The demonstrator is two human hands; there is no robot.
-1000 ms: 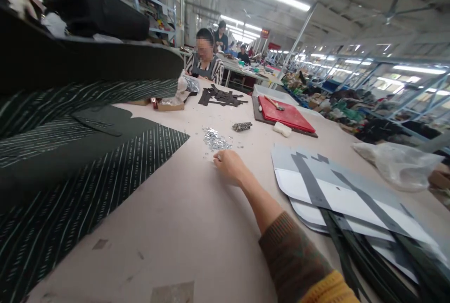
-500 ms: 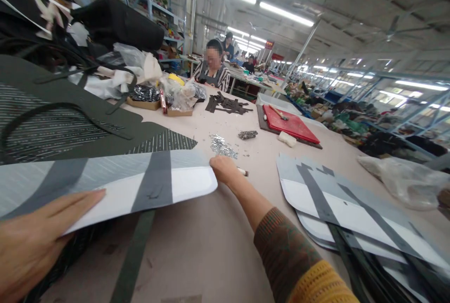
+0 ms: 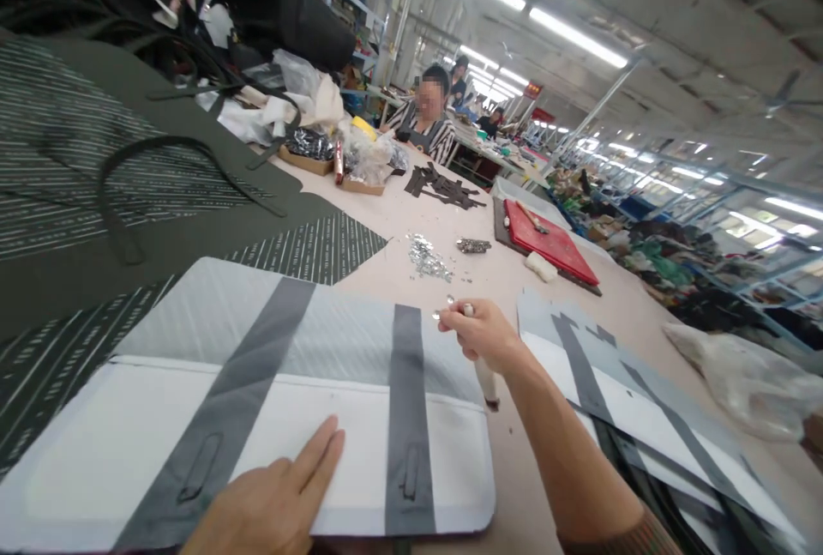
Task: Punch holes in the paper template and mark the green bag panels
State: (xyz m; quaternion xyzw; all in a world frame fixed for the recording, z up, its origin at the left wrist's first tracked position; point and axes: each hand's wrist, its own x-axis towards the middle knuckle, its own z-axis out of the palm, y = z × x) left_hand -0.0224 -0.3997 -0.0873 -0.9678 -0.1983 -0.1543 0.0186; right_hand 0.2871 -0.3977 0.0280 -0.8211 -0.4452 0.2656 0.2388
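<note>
A white and grey panel (image 3: 347, 426) with two dark grey strips lies flat at the near left, over dark patterned material (image 3: 283, 255). My left hand (image 3: 276, 486) rests on the panel between the strips, fingers stretched out. Just past the panel's right edge, my right hand (image 3: 479, 332) is closed round a tool with a pale handle (image 3: 485, 383). A small shiny piece shows at its fingertips. Beyond that hand, a heap of small silvery pieces (image 3: 428, 257) is scattered on the table (image 3: 360, 285).
Similar panels with dark straps (image 3: 617, 383) are stacked at the right, beside a clear plastic bag (image 3: 739, 366). Farther back are a red board (image 3: 553, 242), dark strips (image 3: 443, 186) and boxes with plastic bags (image 3: 309, 162). A person (image 3: 424, 117) sits across the table.
The panel has come down flat, where it was tilted up between both hands. My right hand has let go of its edge and taken hold of the tool. My left hand has moved right.
</note>
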